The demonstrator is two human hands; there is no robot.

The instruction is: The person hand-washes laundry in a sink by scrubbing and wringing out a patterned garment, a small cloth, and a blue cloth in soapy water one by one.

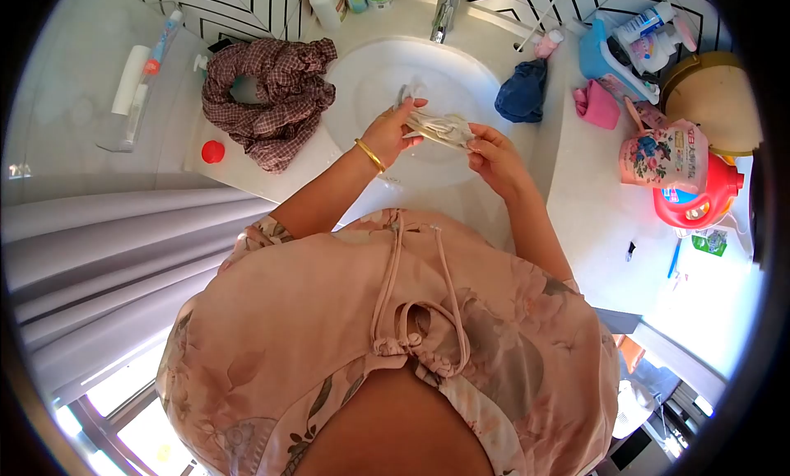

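Note:
A whitish, bunched piece of wet-looking cloth (444,129) is stretched between my two hands above the white sink basin (362,69). My left hand (390,134), with a gold bangle at the wrist, grips its left end, and a loose part sticks up past the fingers. At the other end, my right hand (497,157) pinches the cloth between thumb and fingers. I cannot tell what kind of garment it is. The faucet (447,13) stands at the basin's back edge.
A checked brown cloth (271,97) lies heaped left of the basin, near a red cap (212,152). To the right are a dark blue cloth (522,91), a pink cloth (597,104), a blue basket (605,60) of bottles, a pouch (665,157) and a red jug (699,200).

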